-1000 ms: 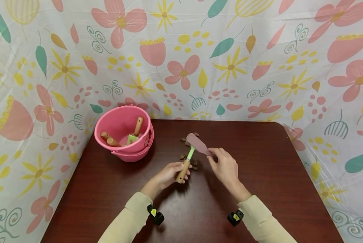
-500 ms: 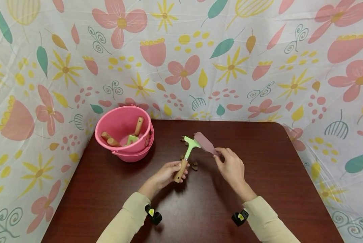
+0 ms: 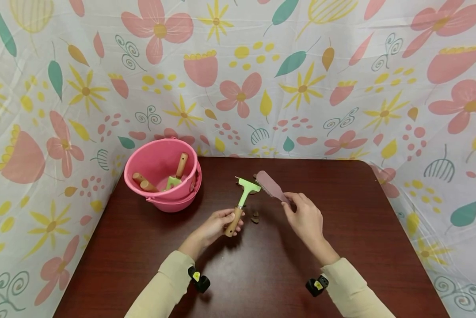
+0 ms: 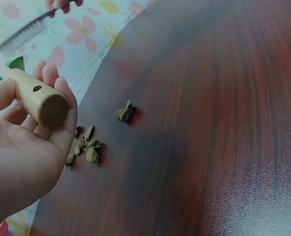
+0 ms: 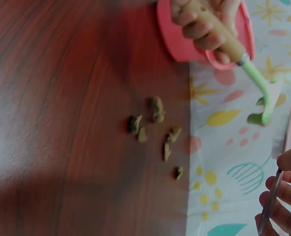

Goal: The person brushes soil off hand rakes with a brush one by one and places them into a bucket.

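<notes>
In the head view my left hand (image 3: 210, 227) grips the wooden handle of a small garden rake (image 3: 244, 196) with a light green head. The rake is raised over the table, its head pointing away from me. My right hand (image 3: 306, 218) pinches the handle of a dusty-pink brush (image 3: 269, 183), whose bristles face the rake head from its right. The left wrist view shows the handle end (image 4: 40, 101) across the curled fingers and the brush's pale bristles (image 4: 25, 37) beyond. Small brown clumps (image 5: 158, 109) lie on the table beneath, partly hidden by the rake in the head view.
Two nested pink buckets (image 3: 160, 145) stand at the back left of the dark wooden table (image 3: 333, 185). Inside the upper one are several wooden-handled tools, including a green fork (image 3: 174, 181). A floral cloth (image 3: 238, 53) hangs behind and along the sides.
The brush, which overlapped the rake head, has moved right and off it, uncovering the green head. The left hand has shifted slightly left and toward me with the rake.
</notes>
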Demonstrator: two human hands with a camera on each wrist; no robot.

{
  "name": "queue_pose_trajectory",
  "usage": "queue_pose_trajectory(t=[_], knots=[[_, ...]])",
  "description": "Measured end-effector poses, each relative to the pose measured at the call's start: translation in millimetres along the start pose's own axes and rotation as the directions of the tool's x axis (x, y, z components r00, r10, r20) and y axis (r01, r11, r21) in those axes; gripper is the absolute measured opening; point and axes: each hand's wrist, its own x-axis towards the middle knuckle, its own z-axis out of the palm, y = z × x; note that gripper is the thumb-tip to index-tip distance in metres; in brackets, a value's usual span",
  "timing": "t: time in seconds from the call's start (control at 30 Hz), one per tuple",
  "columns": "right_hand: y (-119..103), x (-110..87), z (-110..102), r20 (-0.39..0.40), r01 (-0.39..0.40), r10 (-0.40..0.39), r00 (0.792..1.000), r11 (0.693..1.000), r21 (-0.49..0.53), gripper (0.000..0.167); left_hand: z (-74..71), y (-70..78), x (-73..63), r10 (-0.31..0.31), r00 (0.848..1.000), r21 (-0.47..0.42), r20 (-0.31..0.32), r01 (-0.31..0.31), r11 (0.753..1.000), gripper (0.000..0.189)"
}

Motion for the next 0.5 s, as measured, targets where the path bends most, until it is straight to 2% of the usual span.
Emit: queue_pose_trajectory(t=[0.23, 0.5], knots=[[-16, 7.3, -3, 0.021, 0.050, -0.051, 0.998, 0.998, 0.046, 0.023, -1.2, -5.2, 1.4, 0.002, 1.000, 0.048, 0.003, -0.003, 0.999, 0.039], [-19, 10.3, -6, 0.059, 0.084, -0.088, 0.994, 0.994, 0.068, 0.024, -4.9, -2.7, -1.3, 0.022, 1.000, 0.113, -0.005, -0.021, 0.993, 0.037]])
